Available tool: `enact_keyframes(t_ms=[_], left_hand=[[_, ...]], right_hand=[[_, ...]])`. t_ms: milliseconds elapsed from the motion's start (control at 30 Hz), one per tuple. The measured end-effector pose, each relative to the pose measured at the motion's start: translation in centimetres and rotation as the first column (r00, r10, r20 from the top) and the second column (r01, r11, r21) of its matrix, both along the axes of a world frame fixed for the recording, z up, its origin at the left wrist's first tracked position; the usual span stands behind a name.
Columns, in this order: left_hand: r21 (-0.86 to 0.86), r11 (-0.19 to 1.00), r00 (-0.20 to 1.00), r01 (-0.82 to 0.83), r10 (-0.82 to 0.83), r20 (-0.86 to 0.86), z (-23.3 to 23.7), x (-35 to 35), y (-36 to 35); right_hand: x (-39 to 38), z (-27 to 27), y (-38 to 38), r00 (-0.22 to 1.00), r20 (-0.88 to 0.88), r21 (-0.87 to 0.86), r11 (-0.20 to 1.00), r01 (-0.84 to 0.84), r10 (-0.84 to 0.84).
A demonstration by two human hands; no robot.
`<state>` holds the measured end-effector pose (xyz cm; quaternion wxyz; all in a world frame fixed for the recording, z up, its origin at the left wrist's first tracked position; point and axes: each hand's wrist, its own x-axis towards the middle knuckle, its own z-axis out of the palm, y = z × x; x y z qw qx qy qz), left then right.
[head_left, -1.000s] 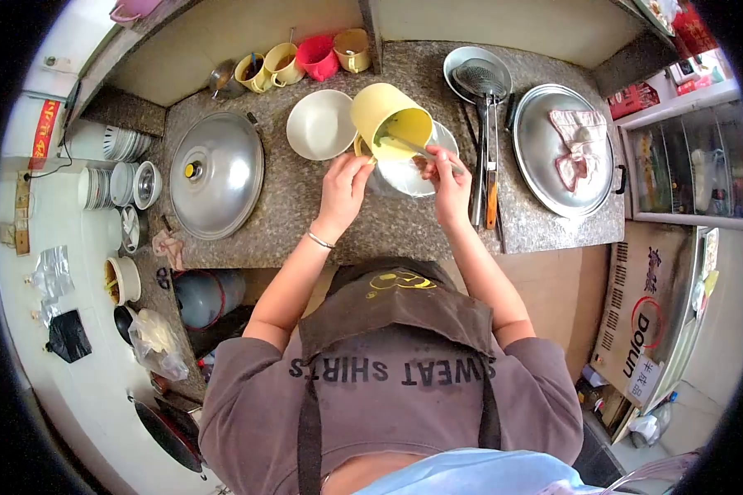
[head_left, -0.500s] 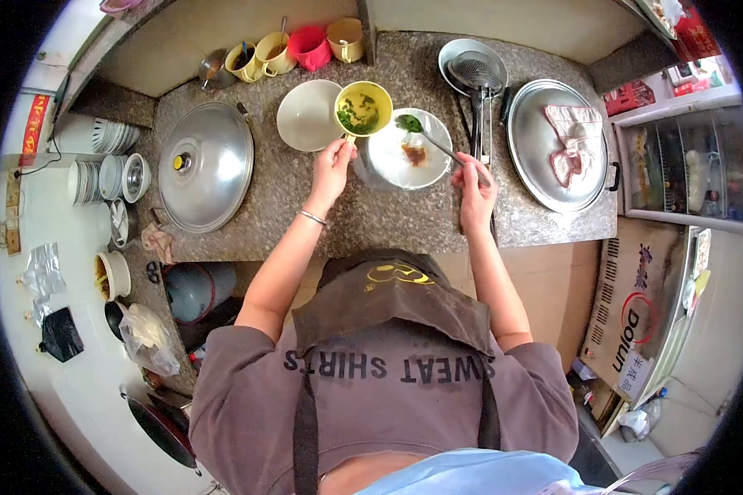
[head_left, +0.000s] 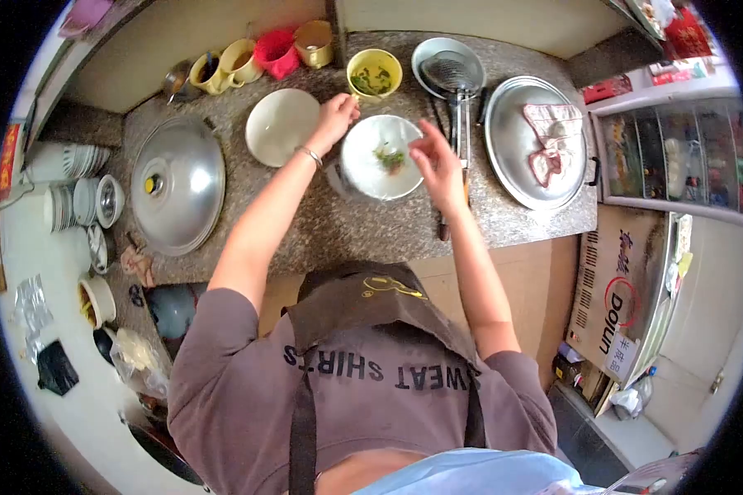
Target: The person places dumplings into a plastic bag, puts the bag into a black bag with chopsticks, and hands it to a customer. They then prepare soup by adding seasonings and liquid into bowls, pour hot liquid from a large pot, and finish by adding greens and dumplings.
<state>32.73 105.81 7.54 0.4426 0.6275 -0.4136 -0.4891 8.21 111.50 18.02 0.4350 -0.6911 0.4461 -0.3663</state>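
Left hand (head_left: pixel 336 115), grip apart, lies beside the yellow cup (head_left: pixel 374 74). Right hand (head_left: pixel 437 161), grip loosely apart, hovers over the white bowl (head_left: pixel 365 181). The greens (head_left: pixel 388 157) are best kept centred, so work low.

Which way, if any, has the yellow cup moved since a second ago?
Yes. The yellow cup went from above the white bowl to the counter behind it.
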Motion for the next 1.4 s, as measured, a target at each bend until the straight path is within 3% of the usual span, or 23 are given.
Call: enact_keyframes(t_ms=[100, 167, 233, 300, 367, 467, 533, 567, 633, 700, 733, 767, 833, 867, 967, 1067, 1100, 1167, 1200, 1300, 1333, 1367, 1400], left_hand=[[0.065, 0.998, 0.995, -0.012, 0.019, -0.099, -2.6, -0.5, -5.4], [0.066, 0.997, 0.997, 0.037, -0.032, -0.073, -4.9, -0.1, -8.4], [0.167, 0.984, 0.990, 0.059, -0.036, -0.136, -5.0, -0.6, -9.4], [0.193, 0.981, 0.974, -0.001, 0.045, -0.223, -3.7, -1.4, -9.0], [0.146, 0.985, 0.952, -0.094, 0.131, -0.276, -2.1, -1.6, -7.3], [0.046, 0.988, 0.955, -0.146, 0.153, -0.252, 2.4, -0.6, -1.2], [-0.069, 0.987, 0.965, -0.143, 0.124, -0.230, 3.2, 2.4, 3.4], [-0.117, 0.983, 0.969, -0.144, 0.116, -0.218, 3.0, 4.6, 6.4], [-0.085, 0.952, 0.956, -0.294, 0.294, -0.016, 4.3, 8.8, 11.9], [-0.209, 0.883, 0.860, -0.421, 0.461, 0.218, 2.9, 14.6, 17.0], [-0.276, 0.860, 0.740, -0.429, 0.509, 0.439, 1.5, 18.2, 19.7], [-0.287, 0.831, 0.700, -0.478, 0.557, 0.448, 2.2, 20.5, 21.9], [-0.126, 0.721, 0.398, -0.682, 0.510, 0.762, 3.4, 24.8, 25.5], [-0.253, 0.686, 0.312, -0.682, 0.586, 0.748, 1.3, 28.2, 26.8], [-0.215, 0.671, 0.217, -0.710, 0.499, 0.839, 3.6, 33.0, 27.2], [-0.192, 0.740, 0.159, -0.645, 0.376, 0.913, 0.7, 39.5, 26.0], [-0.195, 0.751, 0.168, -0.631, 0.378, 0.910, 0.8, 41.7, 25.5], [0.032, 0.878, 0.395, -0.478, 0.183, 0.900, 0.3, 43.6, 25.8], [-0.109, 0.869, 0.392, -0.483, 0.326, 0.860, 0.4, 43.9, 26.5], [-0.205, 0.906, 0.430, -0.370, 0.363, 0.827, 4.0, 44.9, 28.6], [-0.224, 0.908, 0.517, -0.353, 0.389, 0.763, 6.5, 45.5, 29.7], [-0.267, 0.899, 0.456, -0.346, 0.410, 0.790, 9.6, 46.0, 31.2], [-0.256, 0.899, 0.536, -0.354, 0.420, 0.733, 12.0, 47.3, 33.0]], right_hand=[[-3.6, -2.8, 3.7, 0.972, -0.092, 0.116, 0.968, 0.224, -0.214], [-7.8, -9.7, 7.2, 0.907, -0.227, 0.146, 0.908, 0.392, -0.354], [-10.1, -13.1, 10.4, 0.799, -0.472, 0.040, 0.896, 0.442, -0.373], [-10.4, -14.1, 12.0, 0.727, -0.573, -0.117, 0.916, 0.383, -0.377], [-9.6, -14.0, 11.8, 0.686, -0.656, -0.045, 0.924, 0.380, -0.314], [-9.6, -15.1, 10.4, 0.755, -0.587, 0.045, 0.920, 0.389, -0.291], [-9.2, -15.2, 10.7, 0.730, -0.501, -0.166, 0.879, 0.446, -0.465], [-7.9, -10.9, 10.2, 0.717, -0.524, -0.003, 0.843, 0.538, -0.460], [-8.9, -12.8, 9.8, 0.632, -0.621, -0.051, 0.829, 0.557, -0.463], [-9.5, -11.9, 9.6, 0.743, -0.497, 0.098, 0.822, 0.562, -0.449], [-10.4, -13.8, 9.8, 0.782, -0.402, 0.021, 0.849, 0.528, -0.476], [-11.3, -15.9, 10.2, 0.816, -0.301, -0.057, 0.864, 0.500, -0.493], [-10.7, -14.5, 11.2, 0.885, -0.189, -0.014, 0.903, 0.430, -0.425], [-10.3, -13.9, 12.3, 0.900, -0.136, 0.040, 0.905, 0.423, -0.415], [-5.3, -8.6, 16.5, 0.857, 0.139, 0.345, 0.835, 0.428, -0.497], [-0.6, -7.8, 21.3, 0.839, 0.126, 0.332, 0.819, 0.467, -0.530], [1.5, -7.0, 23.2, 0.837, 0.096, 0.336, 0.810, 0.482, -0.538], [4.8, -5.6, 27.5, 0.877, 0.076, 0.407, 0.817, 0.407, -0.475], [6.9, -4.7, 29.7, 0.873, 0.111, 0.528, 0.773, 0.352, -0.474], [11.0, -4.5, 34.0, 0.969, 0.061, 0.572, 0.804, 0.162, -0.239], [12.8, -3.3, 34.6, 0.983, 0.040, 0.603, 0.788, 0.119, -0.179], [14.5, -3.1, 34.9, 0.987, 0.025, 0.636, 0.765, 0.105, -0.156], [16.5, -2.4, 34.5, 0.998, 0.029, 0.655, 0.755, 0.025, -0.058]])
